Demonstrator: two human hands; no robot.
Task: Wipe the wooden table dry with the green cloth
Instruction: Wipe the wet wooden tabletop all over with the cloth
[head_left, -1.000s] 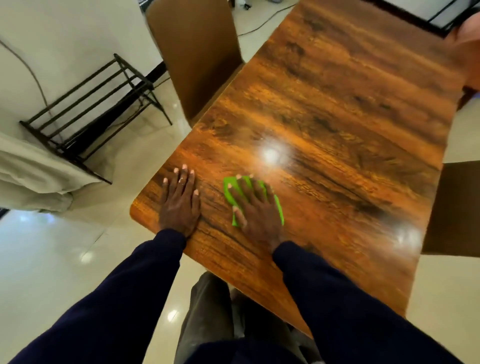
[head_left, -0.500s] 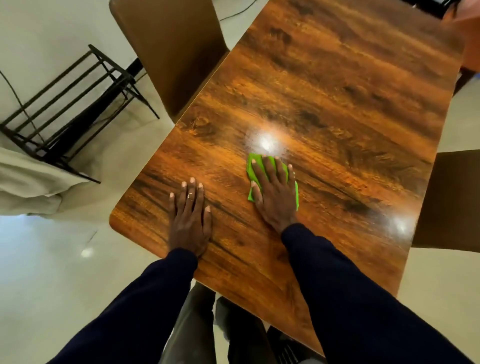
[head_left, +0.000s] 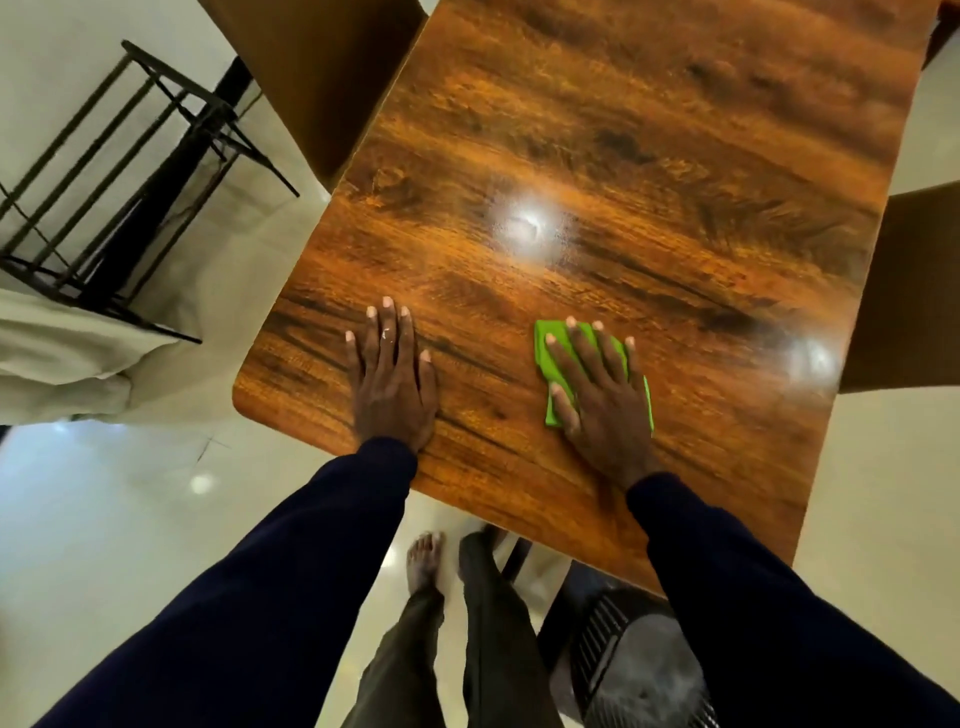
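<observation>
Head view: right hand (head_left: 602, 400) presses spread, straight fingers on the green cloth (head_left: 553, 358), lower centre of the wooden table (head_left: 623, 156); left hand (head_left: 392, 384) lies flat beside it. Glossy wood mirrors lamps; black rack (head_left: 130, 171) upper left, pale floor (head_left: 104, 519).

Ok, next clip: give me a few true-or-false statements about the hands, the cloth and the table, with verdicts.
1. The right hand lies flat on the green cloth, fingers spread. True.
2. The left hand grips a corner of the cloth. False: it rests flat on the wooden table, apart from the cloth.
3. A brown chair stands at the table's left side. True.
4. The cloth hangs over the table's edge. False: it lies wholly on the tabletop.
</observation>
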